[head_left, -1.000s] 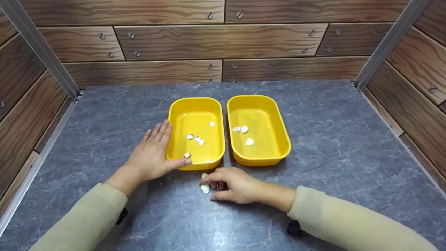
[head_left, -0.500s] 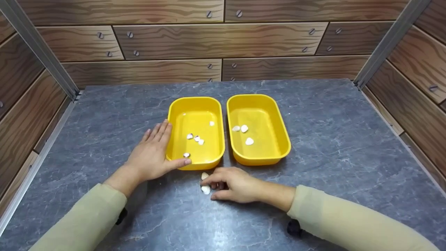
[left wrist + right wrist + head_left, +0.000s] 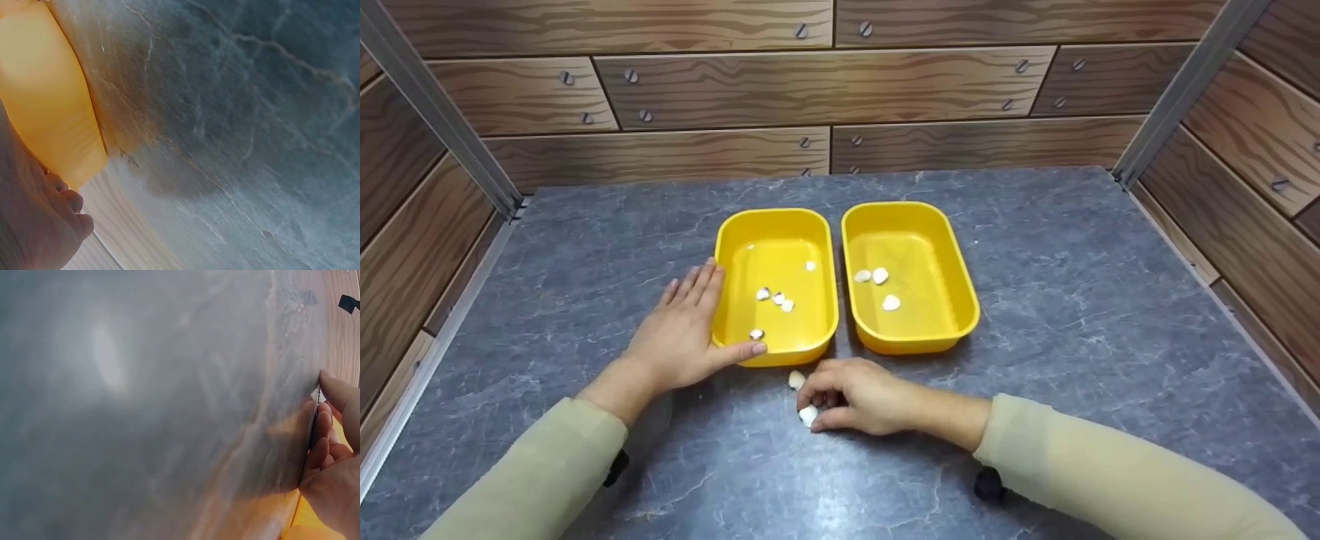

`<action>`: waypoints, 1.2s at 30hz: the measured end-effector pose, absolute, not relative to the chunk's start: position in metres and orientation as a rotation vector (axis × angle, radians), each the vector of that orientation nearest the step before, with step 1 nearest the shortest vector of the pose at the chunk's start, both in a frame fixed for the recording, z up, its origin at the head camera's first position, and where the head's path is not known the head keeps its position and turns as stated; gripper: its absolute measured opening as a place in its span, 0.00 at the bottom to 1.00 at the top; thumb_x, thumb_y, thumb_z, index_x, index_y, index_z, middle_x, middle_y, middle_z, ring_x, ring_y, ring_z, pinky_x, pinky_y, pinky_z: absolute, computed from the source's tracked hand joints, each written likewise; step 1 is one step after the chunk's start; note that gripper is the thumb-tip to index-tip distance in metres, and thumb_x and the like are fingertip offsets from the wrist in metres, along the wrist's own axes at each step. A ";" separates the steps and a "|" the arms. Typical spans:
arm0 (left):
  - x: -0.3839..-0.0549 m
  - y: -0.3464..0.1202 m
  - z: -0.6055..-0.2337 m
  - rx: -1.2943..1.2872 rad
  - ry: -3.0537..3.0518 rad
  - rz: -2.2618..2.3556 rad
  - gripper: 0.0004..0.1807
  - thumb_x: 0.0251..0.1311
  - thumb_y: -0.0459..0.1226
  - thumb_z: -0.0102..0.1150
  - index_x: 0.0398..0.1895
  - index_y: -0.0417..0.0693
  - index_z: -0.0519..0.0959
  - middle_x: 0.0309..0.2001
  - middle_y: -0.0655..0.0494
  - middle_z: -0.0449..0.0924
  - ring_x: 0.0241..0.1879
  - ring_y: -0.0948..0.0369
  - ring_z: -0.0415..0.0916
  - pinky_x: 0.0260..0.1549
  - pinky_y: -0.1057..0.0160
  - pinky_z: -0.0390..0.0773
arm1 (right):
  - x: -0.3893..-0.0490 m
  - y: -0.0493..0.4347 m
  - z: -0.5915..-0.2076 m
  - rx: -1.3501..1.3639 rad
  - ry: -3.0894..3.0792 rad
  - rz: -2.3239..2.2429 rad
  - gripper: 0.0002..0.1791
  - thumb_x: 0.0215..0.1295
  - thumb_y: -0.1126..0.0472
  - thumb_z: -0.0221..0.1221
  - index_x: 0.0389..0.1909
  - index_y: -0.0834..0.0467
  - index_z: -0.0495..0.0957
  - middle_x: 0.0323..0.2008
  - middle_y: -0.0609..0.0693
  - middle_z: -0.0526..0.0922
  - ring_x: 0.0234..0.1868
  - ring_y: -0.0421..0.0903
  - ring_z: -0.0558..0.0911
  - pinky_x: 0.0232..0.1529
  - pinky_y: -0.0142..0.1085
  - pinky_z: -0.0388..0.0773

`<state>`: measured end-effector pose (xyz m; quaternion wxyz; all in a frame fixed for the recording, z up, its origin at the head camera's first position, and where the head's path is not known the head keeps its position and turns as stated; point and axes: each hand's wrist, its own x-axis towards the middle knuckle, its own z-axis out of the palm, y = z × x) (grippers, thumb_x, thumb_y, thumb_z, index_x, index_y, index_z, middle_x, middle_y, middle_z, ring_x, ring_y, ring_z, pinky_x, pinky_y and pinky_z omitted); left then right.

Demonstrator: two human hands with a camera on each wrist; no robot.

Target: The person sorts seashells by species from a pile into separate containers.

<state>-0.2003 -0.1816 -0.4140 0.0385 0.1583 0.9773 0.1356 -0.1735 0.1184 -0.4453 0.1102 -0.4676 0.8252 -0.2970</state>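
My left hand (image 3: 678, 337) lies against the left side of the left yellow tray (image 3: 830, 300), fingers straight, thumb over its near rim. In the left wrist view, the fingers lie along the tray wall (image 3: 50, 95). My right hand (image 3: 874, 397) is on the table in front of the trays, its index finger and thumb curled at a white seashell (image 3: 808, 415) and pinching it. Another seashell (image 3: 796, 380) lies just beyond the index finger, near the left tray. The right wrist view shows the curled fingers (image 3: 323, 439) low at the tabletop; the seashell is mostly hidden there.
Several small shiny pieces, white and silvery, such as one piece (image 3: 757, 334), lie in the left tray. The right yellow tray (image 3: 971, 304) stands beside it and holds three white seashells (image 3: 891, 302). Wood-patterned walls (image 3: 825, 90) enclose the grey marbled table (image 3: 1057, 300).
The right thumb and index finger have closed on the nearer seashell, which has shifted slightly right and toward me. The left hand stays at the tray. The head view has shifted a little.
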 end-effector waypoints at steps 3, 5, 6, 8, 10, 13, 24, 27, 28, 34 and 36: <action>-0.200 -0.182 -0.414 0.492 2.998 0.419 0.68 0.63 0.77 0.50 0.87 0.38 0.40 0.87 0.43 0.34 0.85 0.43 0.37 0.81 0.40 0.39 | -0.174 0.118 -0.446 -1.343 2.426 -0.860 0.12 0.65 0.53 0.75 0.46 0.49 0.86 0.39 0.45 0.82 0.40 0.37 0.78 0.44 0.29 0.76; -0.200 -0.182 -0.415 0.499 2.999 0.418 0.68 0.63 0.77 0.50 0.86 0.38 0.40 0.87 0.43 0.35 0.84 0.43 0.37 0.81 0.40 0.39 | -0.174 0.118 -0.446 -1.323 2.427 -0.855 0.13 0.64 0.52 0.75 0.45 0.49 0.85 0.39 0.45 0.81 0.39 0.37 0.78 0.44 0.29 0.75; -0.200 -0.182 -0.415 0.502 3.000 0.415 0.68 0.63 0.77 0.50 0.86 0.37 0.40 0.87 0.43 0.35 0.84 0.43 0.37 0.81 0.40 0.39 | -0.174 0.118 -0.446 -1.315 2.427 -0.857 0.13 0.64 0.52 0.76 0.44 0.49 0.84 0.39 0.45 0.81 0.39 0.37 0.77 0.43 0.29 0.75; -0.201 -0.182 -0.416 0.501 3.002 0.414 0.68 0.63 0.77 0.50 0.86 0.37 0.40 0.87 0.43 0.35 0.84 0.43 0.37 0.81 0.40 0.39 | -0.173 0.118 -0.446 -1.305 2.425 -0.871 0.14 0.63 0.52 0.77 0.43 0.50 0.83 0.38 0.45 0.81 0.39 0.37 0.77 0.43 0.28 0.75; -0.200 -0.182 -0.416 0.496 2.999 0.415 0.68 0.63 0.77 0.50 0.86 0.38 0.39 0.87 0.43 0.35 0.84 0.43 0.37 0.81 0.40 0.39 | -0.172 0.118 -0.446 -1.302 2.418 -0.897 0.14 0.62 0.53 0.77 0.41 0.50 0.83 0.37 0.45 0.81 0.38 0.37 0.77 0.42 0.28 0.75; -0.200 -0.183 -0.416 0.488 2.990 0.420 0.68 0.63 0.77 0.50 0.87 0.38 0.39 0.87 0.44 0.34 0.85 0.43 0.37 0.81 0.41 0.39 | -0.171 0.118 -0.446 -1.285 2.394 -0.949 0.13 0.61 0.55 0.78 0.40 0.51 0.83 0.34 0.46 0.82 0.36 0.37 0.78 0.41 0.28 0.76; -0.200 -0.181 -0.414 0.487 2.990 0.412 0.69 0.62 0.78 0.49 0.87 0.38 0.39 0.87 0.44 0.34 0.85 0.43 0.37 0.81 0.40 0.39 | -0.169 0.122 -0.441 -1.309 2.346 -0.960 0.08 0.67 0.61 0.73 0.45 0.53 0.87 0.36 0.42 0.86 0.37 0.32 0.79 0.42 0.28 0.80; -0.200 -0.181 -0.414 0.474 2.983 0.405 0.68 0.62 0.79 0.48 0.87 0.39 0.38 0.87 0.45 0.32 0.85 0.44 0.36 0.81 0.41 0.39 | -0.169 0.122 -0.440 -1.351 2.337 -0.943 0.09 0.69 0.62 0.72 0.48 0.53 0.88 0.39 0.44 0.88 0.39 0.33 0.81 0.44 0.29 0.81; -0.200 -0.182 -0.414 0.474 2.982 0.408 0.68 0.62 0.78 0.48 0.87 0.39 0.38 0.87 0.45 0.32 0.85 0.44 0.36 0.81 0.41 0.38 | -0.169 0.123 -0.440 -1.364 2.333 -0.938 0.10 0.69 0.63 0.71 0.49 0.53 0.88 0.40 0.44 0.88 0.39 0.33 0.81 0.44 0.29 0.81; -0.201 -0.182 -0.414 0.466 2.984 0.418 0.68 0.62 0.78 0.49 0.87 0.39 0.39 0.87 0.45 0.32 0.85 0.44 0.36 0.81 0.41 0.39 | -0.167 0.125 -0.436 -1.379 2.307 -0.918 0.11 0.70 0.65 0.69 0.51 0.54 0.87 0.40 0.45 0.88 0.40 0.33 0.80 0.44 0.29 0.81; -0.201 -0.182 -0.413 0.465 2.983 0.420 0.69 0.62 0.78 0.49 0.87 0.39 0.38 0.87 0.45 0.32 0.85 0.44 0.36 0.81 0.41 0.39 | -0.167 0.126 -0.436 -1.372 2.303 -0.910 0.11 0.70 0.65 0.69 0.51 0.54 0.88 0.40 0.45 0.88 0.39 0.32 0.79 0.44 0.28 0.81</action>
